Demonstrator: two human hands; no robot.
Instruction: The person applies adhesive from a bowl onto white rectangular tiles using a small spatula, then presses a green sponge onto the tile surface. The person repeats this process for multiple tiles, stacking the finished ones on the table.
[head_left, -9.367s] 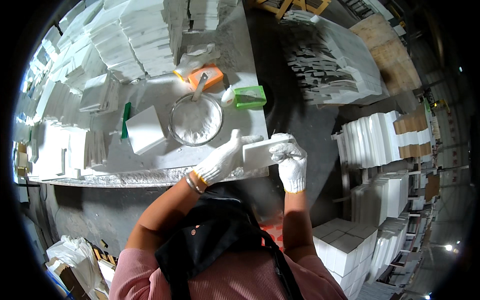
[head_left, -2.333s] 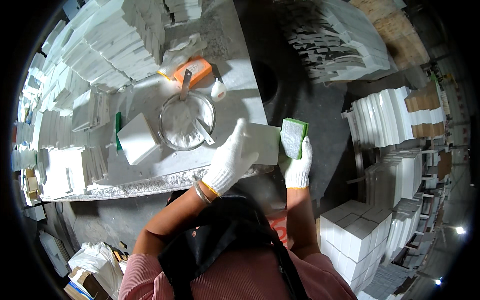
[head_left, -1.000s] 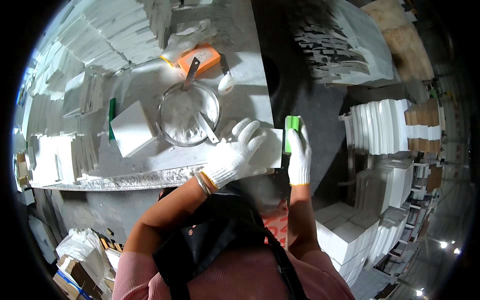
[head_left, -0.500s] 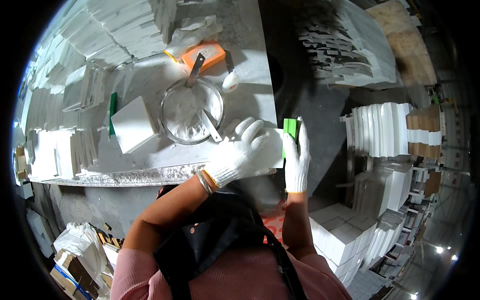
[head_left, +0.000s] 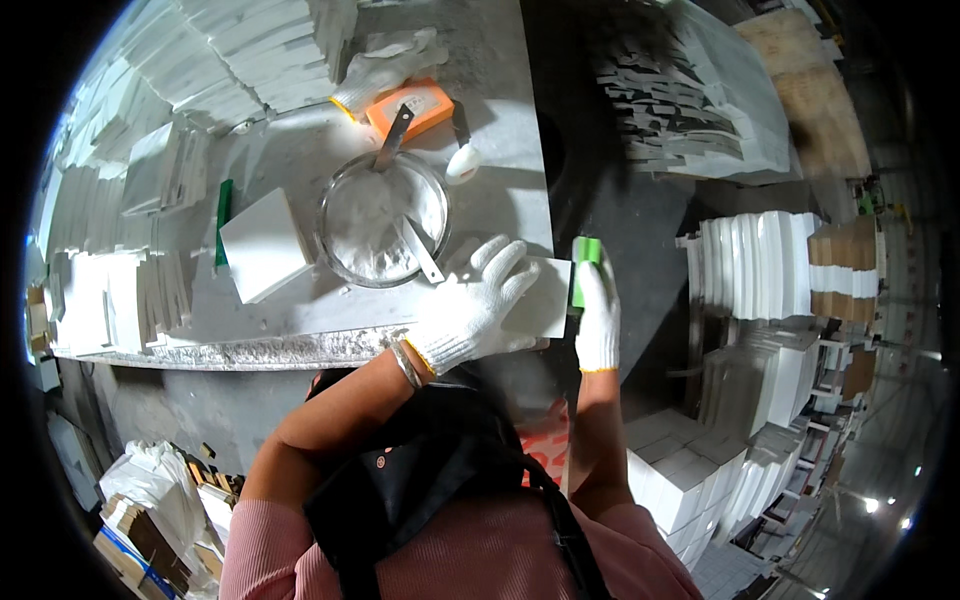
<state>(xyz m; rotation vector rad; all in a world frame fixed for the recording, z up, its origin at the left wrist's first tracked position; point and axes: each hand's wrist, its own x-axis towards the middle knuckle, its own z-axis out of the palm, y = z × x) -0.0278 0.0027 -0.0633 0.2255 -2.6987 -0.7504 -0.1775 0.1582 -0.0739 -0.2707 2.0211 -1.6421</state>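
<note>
My left hand (head_left: 470, 300), in a white knitted glove, lies over a flat white tile (head_left: 545, 300) and holds it at the table's right edge. Part of the tile sticks out past that edge. In my right hand (head_left: 598, 325), also gloved, is a green block (head_left: 586, 265), gripped upright just right of the tile's end with a narrow gap between them. Close to my left hand stands a clear round bowl (head_left: 322, 235) of white powder or paste. One scraper (head_left: 420, 250) lies in the bowl, and a dark-handled putty knife (head_left: 395, 135) leans on its far rim.
On the table (head_left: 270, 325) are a thick white block (head_left: 265, 245), a green strip (head_left: 223, 222), an orange box (head_left: 412, 110), a spare glove (head_left: 385, 72) and a white-ended tool (head_left: 462, 162). Stacked white slabs (head_left: 240, 50) line the far left. More stacks (head_left: 755, 265) stand at right.
My right hand has shifted slightly right with the green block, which touched or nearly touched the tile's end before and now stands apart from it. My left hand stays on the tile.
</note>
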